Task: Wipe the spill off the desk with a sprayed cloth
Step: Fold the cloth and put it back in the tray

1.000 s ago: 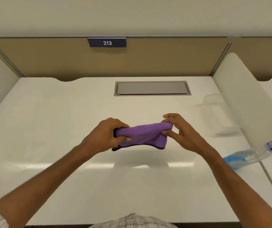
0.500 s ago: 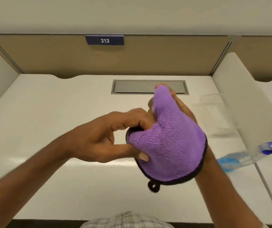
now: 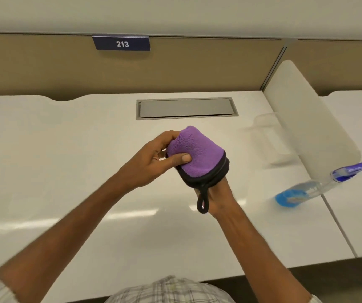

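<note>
Count: one cloth (image 3: 197, 154), purple with black edging and one black hanging loop; one spray bottle (image 3: 302, 191); two hands; one desk (image 3: 66, 171).

Cloth is held in the air above the desk middle, not touching the surface. It sits over the right hand (image 3: 216, 194) like a mitt: fingers are hidden inside, so whether they are apart or curled I cannot tell. Only the heel of the hand and the wrist show below the black hem, with the loop dangling over them.

Left hand (image 3: 151, 162) is clamped on the cloth's left side: thumb pressed flat on the purple face, fingers curled round the far edge.

Bottle has blue liquid and a blue trigger head. It stands at the right edge of the desk, well apart from the hands, and is blurred. Just behind it is a white side divider (image 3: 307, 119), with a faint reflection on the desk beside it. At the back of the desk is one grey cable flap (image 3: 186, 108). On the tan back panel is one blue tag (image 3: 122, 43) reading 213. Nothing lies between the hands and the desk surface. No spill can be made out on the white top.

Versus half a second ago: the cloth hung as a loose flap with a peak sticking up; now it is pulled snug and rounded over the right hand. Left hand has shifted from the lower edge up to the left side. Bottle has not moved.
</note>
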The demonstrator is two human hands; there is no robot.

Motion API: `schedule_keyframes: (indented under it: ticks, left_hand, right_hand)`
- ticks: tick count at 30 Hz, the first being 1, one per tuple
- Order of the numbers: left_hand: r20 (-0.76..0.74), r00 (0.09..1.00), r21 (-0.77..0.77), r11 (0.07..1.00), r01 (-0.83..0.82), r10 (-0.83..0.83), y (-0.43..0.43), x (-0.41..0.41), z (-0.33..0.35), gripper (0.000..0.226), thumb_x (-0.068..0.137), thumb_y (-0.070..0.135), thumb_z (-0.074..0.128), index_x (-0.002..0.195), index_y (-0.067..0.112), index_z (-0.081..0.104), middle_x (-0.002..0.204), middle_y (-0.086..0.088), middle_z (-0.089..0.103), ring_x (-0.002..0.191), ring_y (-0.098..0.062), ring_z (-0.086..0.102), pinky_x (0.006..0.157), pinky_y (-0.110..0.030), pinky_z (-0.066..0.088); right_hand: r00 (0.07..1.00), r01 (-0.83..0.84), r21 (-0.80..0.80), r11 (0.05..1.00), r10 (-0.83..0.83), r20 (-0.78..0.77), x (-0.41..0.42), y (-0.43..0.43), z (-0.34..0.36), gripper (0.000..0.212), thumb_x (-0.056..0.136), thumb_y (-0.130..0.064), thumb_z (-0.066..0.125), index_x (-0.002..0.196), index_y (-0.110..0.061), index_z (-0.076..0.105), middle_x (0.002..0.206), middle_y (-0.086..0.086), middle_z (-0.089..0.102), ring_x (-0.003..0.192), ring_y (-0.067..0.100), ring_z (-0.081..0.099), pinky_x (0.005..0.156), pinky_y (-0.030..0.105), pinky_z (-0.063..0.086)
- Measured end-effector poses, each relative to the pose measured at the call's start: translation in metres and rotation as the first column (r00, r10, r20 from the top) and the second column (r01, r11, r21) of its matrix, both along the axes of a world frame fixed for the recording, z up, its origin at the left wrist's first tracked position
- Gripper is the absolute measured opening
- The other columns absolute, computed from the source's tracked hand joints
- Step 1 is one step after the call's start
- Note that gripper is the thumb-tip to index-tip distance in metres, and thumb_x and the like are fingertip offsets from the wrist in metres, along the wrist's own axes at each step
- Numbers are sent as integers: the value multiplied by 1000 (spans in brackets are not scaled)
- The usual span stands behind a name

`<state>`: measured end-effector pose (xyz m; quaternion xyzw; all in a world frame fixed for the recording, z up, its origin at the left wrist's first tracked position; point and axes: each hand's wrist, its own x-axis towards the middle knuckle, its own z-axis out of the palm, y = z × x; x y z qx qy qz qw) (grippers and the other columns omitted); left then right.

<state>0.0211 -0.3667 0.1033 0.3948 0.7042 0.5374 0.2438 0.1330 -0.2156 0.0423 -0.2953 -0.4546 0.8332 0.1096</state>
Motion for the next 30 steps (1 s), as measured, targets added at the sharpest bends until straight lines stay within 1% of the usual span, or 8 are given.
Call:
schedule_keyframes:
  ticks: [2,5,8,11,16,20,23,30]
  left_hand:
    - [-1,998,-33,998,-62,62,0,-7,-10,43,93,39,70,132,26,58,123,9,68,114,-15,68,96,-29,59]
    - [52,991,-89,989,-115,120,1,-13,-22,50,83,52,73,123,36,48,122,20,60,108,-7,68,83,-17,59]
    - [76,993,-112,990,-82,91,8,-10,-35,59,91,47,73,138,45,38,128,19,56,103,-8,71,78,-11,57]
    - [35,999,-161,986,-35,41,24,-5,-46,70,101,46,61,160,47,23,146,14,50,117,-14,66,98,-25,55]
    - [119,993,-153,988,24,-6,76,7,-53,59,107,36,52,162,36,30,162,6,43,142,-20,49,117,-44,47]
    - [229,973,-140,989,41,-8,142,7,-51,56,108,32,50,161,36,29,155,2,48,134,-22,55,109,-41,53]
    - [317,948,-121,992,28,12,205,1,-47,56,107,24,52,159,31,33,147,-4,55,130,-24,58,100,-36,56]
    - [298,954,-127,992,21,18,343,-28,-54,59,104,15,57,159,27,38,154,-7,49,138,-29,52,112,-52,51]
  right_hand:
    - [999,24,13,1000,-24,-25,5,-5,2,47,112,-46,35,136,-20,66,130,5,75,126,22,68,107,38,54]
    - [998,61,155,986,-58,-28,16,-10,2,70,91,-78,42,149,-40,52,147,-8,62,134,12,61,107,31,52]
    - [993,118,373,920,-118,-22,20,-18,4,69,90,-69,56,154,-50,37,155,-15,49,138,7,55,105,24,54]
    - [970,216,531,819,-244,-19,24,-21,4,65,97,-56,58,156,-49,33,157,-21,43,140,-1,49,105,16,51]
    - [918,310,622,719,-397,1,24,7,-1,55,103,-33,64,153,-30,43,150,-11,50,137,7,52,110,25,51]
    - [832,441,641,628,-554,-29,16,72,5,55,99,-29,71,149,-27,48,146,-8,55,127,6,58,87,6,53]
    - [779,502,670,547,-622,-76,1,128,10,49,97,-28,74,143,-22,57,139,-5,63,124,11,62,92,16,58]
    - [697,492,766,413,-714,-62,-39,259,-5,50,102,-26,67,148,-12,56,144,6,65,129,21,63,109,33,54]
